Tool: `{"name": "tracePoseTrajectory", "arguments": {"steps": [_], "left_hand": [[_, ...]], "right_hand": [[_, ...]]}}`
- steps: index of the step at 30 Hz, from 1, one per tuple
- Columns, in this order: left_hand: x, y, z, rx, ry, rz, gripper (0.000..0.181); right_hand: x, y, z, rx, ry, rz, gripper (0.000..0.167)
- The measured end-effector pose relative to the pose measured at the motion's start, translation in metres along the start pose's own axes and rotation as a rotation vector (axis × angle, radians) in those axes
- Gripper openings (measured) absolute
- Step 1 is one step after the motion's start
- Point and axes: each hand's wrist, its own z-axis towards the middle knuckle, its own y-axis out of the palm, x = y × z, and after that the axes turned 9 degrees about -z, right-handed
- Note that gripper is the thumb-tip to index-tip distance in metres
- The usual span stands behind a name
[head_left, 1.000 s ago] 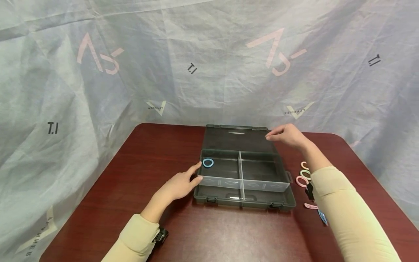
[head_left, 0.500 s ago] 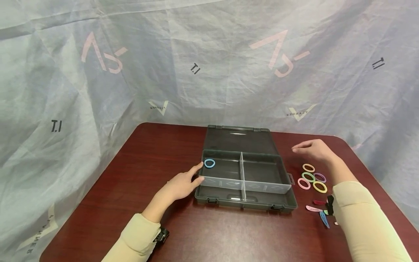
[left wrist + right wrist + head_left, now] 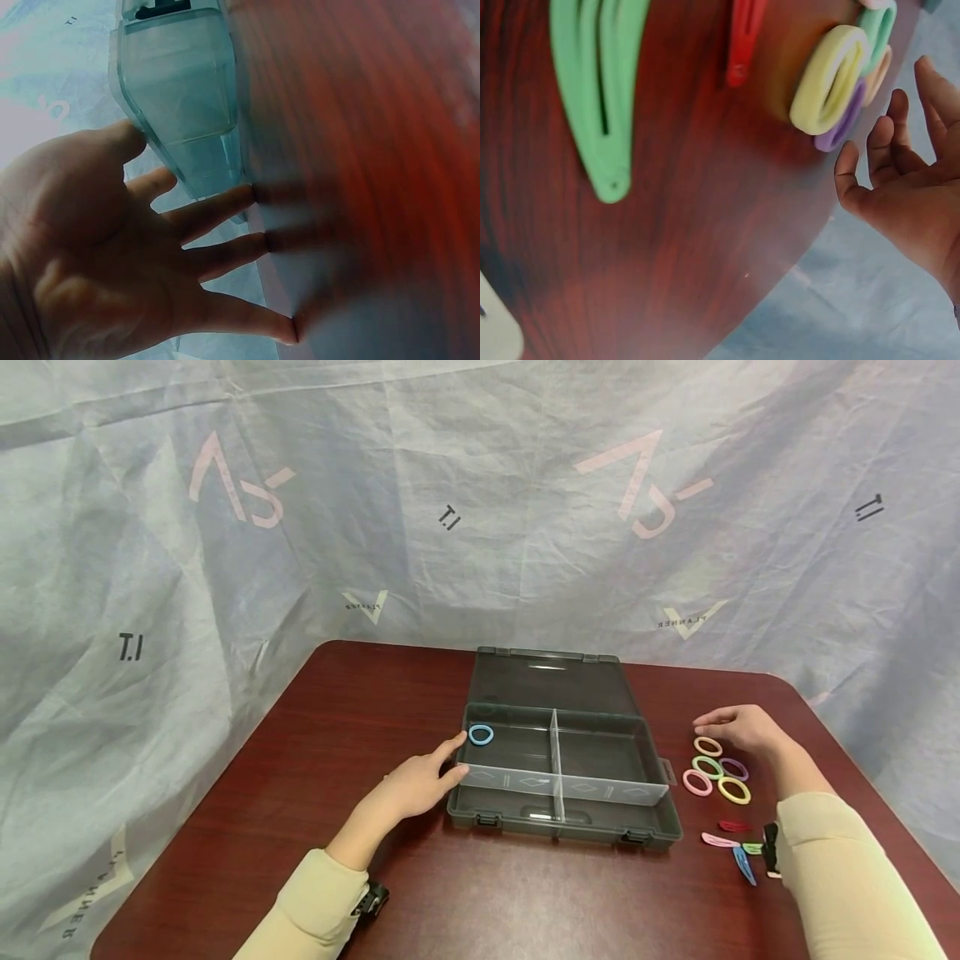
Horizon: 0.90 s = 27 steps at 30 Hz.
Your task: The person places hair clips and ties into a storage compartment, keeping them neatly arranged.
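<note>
We see a grey divided box [image 3: 525, 825] set back from the near edge of the surface [image 3: 360, 710], its lid [image 3: 551, 681] folded back toward the far edge. In its far left compartment lies one blue ring [image 3: 481, 743], the only piece we find inside. Toward the right edge, five rings lie outside the box: orange [image 3: 709, 754], green [image 3: 708, 777], pink [image 3: 699, 793], purple [image 3: 840, 129] and yellow [image 3: 807, 112]. Closer to the near right corner are the clips, red [image 3: 742, 45], pink [image 3: 720, 841], blue [image 3: 743, 865] and green [image 3: 617, 150], plus a cream piece [image 3: 495, 330] partly cut off. With a single ring in, we judge the filling barely begun, five rings remaining and the clips untouched. Our hands are well apart: the left hand [image 3: 414, 785] spreads its fingers, thumb and index at the box's left wall, while the right hand [image 3: 746, 728], loosely bent and seemingly holding nothing, hovers just beside the orange ring.
</note>
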Motion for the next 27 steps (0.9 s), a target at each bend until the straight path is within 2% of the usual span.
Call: {"name": "tracePoseTrajectory", "arguments": {"steps": [11, 19, 27], "left_hand": [[0.000, 0.001, 0.000, 0.013, 0.005, 0.010, 0.063], [-0.001, 0.001, 0.000, 0.013, 0.001, 0.012, 0.063], [-0.002, 0.001, 0.000, 0.011, 0.003, 0.019, 0.063]], "right_hand": [[0.011, 0.004, 0.000, -0.022, 0.025, 0.055, 0.034], [0.015, 0.007, 0.002, -0.016, 0.017, 0.017, 0.025], [0.014, 0.008, 0.001, -0.018, 0.042, 0.005, 0.023]]}}
